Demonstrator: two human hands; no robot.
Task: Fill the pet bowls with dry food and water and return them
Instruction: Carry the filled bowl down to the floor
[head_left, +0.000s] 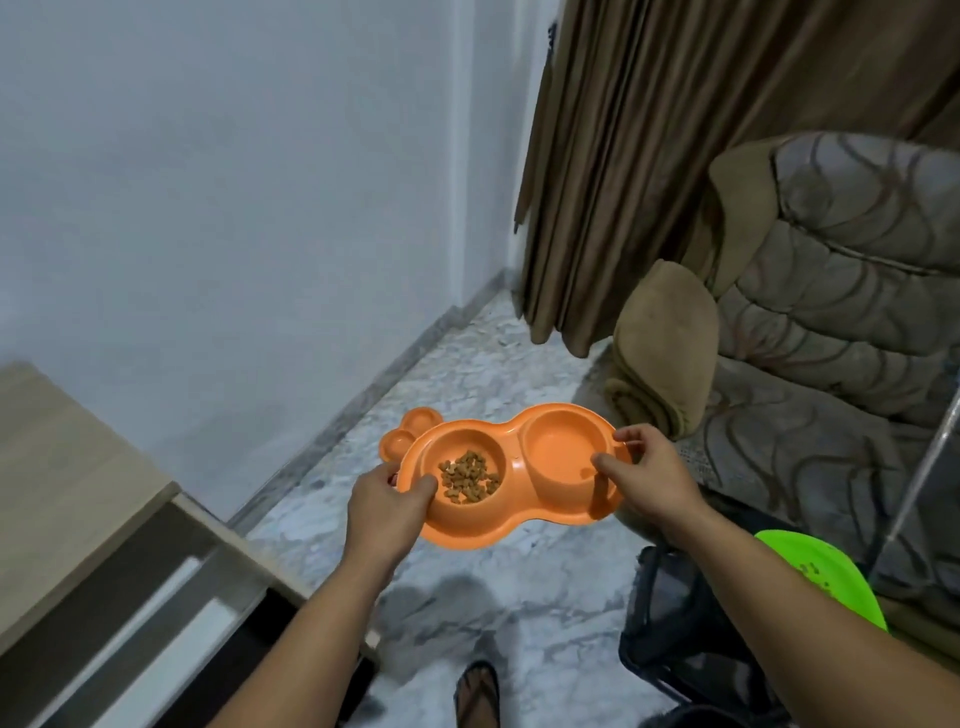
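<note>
1. Head view: a smooth orange plastic double bowl (511, 480), peanut-shaped with two round wells joined by a narrow waist, is held in the air above a grey-veined marble floor (467, 364).
2. Brown dry food (469, 476) lies in the left well; whether the right well holds water cannot be told.
3. Two small rounded lobes are moulded onto the far left end of the bowl.
4. The left hand (387, 506) is closed on the near left rim, thumb over the well's edge.
5. The right hand (652, 475) pinches the right end, fingers on the rim.
6. The long axis runs left to right, tilted slightly, the right end farther away.
7. A green dish (826, 582) sits at lower right, beside a patterned fabric armchair (831, 291) and brown pleated curtain (649, 156).
</note>
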